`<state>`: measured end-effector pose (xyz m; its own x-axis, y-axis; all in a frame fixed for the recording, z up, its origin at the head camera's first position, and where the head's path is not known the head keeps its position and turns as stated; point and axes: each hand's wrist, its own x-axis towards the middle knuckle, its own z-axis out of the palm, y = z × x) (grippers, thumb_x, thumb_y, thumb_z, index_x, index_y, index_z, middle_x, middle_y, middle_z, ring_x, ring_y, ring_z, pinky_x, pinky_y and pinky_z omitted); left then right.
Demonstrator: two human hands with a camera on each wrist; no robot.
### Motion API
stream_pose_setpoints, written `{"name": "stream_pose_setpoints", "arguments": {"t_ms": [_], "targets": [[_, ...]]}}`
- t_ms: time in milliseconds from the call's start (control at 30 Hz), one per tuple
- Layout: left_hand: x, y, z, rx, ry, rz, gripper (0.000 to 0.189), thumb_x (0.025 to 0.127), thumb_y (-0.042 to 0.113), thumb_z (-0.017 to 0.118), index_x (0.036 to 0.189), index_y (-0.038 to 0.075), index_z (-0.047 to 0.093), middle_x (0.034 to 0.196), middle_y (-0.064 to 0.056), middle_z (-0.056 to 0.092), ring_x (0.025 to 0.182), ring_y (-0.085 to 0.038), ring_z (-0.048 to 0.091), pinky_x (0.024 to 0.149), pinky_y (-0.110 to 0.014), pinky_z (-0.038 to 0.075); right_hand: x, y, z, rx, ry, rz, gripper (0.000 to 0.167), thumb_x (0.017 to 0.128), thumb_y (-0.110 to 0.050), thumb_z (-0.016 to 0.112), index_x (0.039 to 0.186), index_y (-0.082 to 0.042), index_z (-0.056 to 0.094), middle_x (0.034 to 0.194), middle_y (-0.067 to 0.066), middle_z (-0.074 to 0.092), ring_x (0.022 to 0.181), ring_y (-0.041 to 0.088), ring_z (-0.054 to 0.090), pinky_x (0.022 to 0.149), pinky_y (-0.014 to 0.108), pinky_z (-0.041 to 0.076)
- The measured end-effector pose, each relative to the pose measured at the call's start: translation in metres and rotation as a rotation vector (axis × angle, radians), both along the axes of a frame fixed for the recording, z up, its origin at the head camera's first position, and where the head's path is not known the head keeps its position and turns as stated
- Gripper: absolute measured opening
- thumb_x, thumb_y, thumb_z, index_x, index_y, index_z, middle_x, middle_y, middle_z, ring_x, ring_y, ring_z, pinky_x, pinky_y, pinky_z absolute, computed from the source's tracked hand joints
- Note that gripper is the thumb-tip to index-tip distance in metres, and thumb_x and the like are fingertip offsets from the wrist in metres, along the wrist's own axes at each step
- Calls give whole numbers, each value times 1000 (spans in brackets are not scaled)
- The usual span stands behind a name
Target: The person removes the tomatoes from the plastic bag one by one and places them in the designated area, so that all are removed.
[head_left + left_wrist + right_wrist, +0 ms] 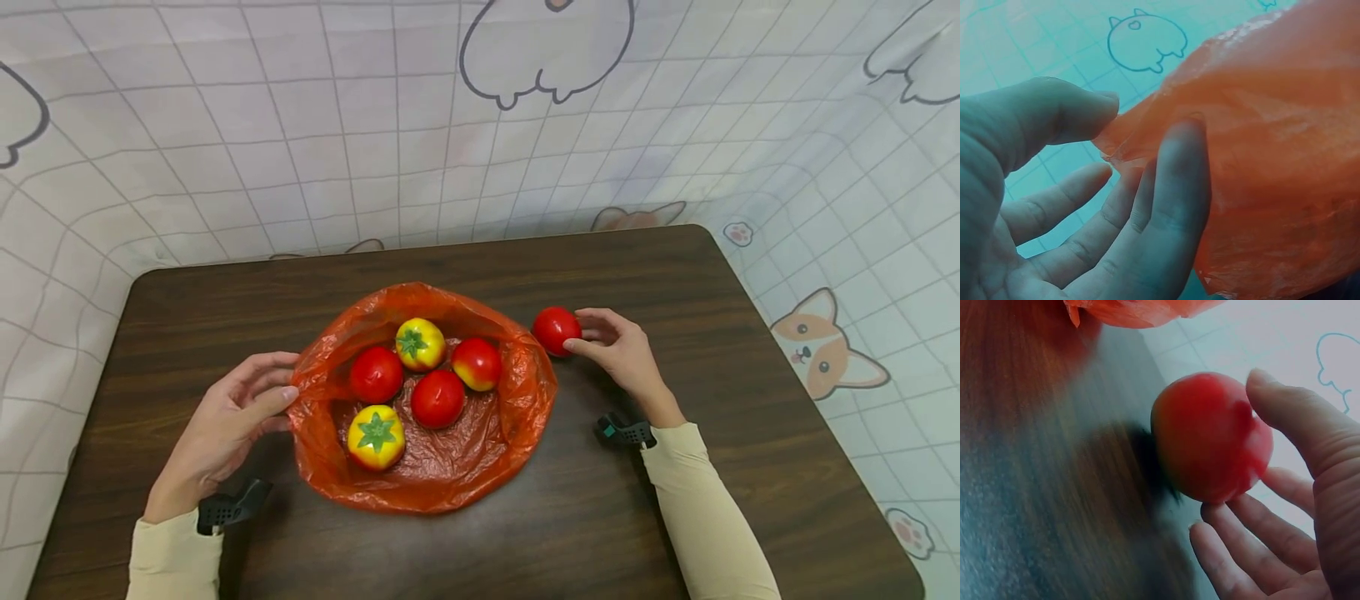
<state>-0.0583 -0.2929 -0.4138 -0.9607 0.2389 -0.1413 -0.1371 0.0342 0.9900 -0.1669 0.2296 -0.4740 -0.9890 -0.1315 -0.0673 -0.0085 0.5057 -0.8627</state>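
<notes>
A red plastic bag lies with its mouth spread wide, several red and yellow tomatoes inside. Two of these, a yellow one at the front and another at the back, show green star-shaped tops. My left hand pinches the bag's left rim between thumb and fingers; the left wrist view shows the thin film gathered there. Just outside the bag's right rim, my right hand holds a single red tomato by thumb and fingertips. Its underside is in shadow in the right wrist view.
The dark wood-grain table has rounded corners. A white gridded cloth with cartoon dogs hangs behind and beside it. Each wrist carries a black camera band, one on the left and one on the right.
</notes>
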Motion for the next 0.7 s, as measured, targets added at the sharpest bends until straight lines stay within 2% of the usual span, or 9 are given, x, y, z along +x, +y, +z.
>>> {"name": "stream_pose_setpoints", "arguments": {"t_ms": [167, 433, 600, 700], "targets": [[0, -1, 2, -4, 10, 10, 45, 104, 3, 57, 147, 11, 48, 120, 6, 70, 97, -10, 74, 81, -28, 65, 3, 2, 5, -12, 28, 2, 55, 89, -32, 83, 138, -17, 62, 136, 11, 69, 118, 31, 71, 87, 10, 56], [1, -1, 6, 1, 15, 1, 49, 103, 2, 58, 150, 4, 42, 118, 6, 69, 96, -9, 74, 81, -28, 65, 10, 5, 19, -22, 94, -26, 54, 89, -25, 83, 137, -9, 62, 134, 16, 68, 117, 33, 70, 87, 6, 54], [2, 0, 8, -1, 15, 6, 49, 103, 2, 59, 149, 6, 44, 117, 6, 69, 96, -9, 74, 81, -27, 65, 13, 0, 34, -43, 156, -26, 51, 88, -23, 84, 133, -11, 64, 129, 20, 69, 105, 19, 74, 89, 9, 56], [3, 1, 8, 2, 14, 6, 49, 102, 1, 60, 148, 7, 45, 117, 6, 69, 96, -9, 74, 81, -27, 65, 15, -6, 44, -70, 196, -6, 49, 88, -20, 84, 132, -10, 65, 125, 15, 72, 100, 12, 74, 90, 11, 57]]}}
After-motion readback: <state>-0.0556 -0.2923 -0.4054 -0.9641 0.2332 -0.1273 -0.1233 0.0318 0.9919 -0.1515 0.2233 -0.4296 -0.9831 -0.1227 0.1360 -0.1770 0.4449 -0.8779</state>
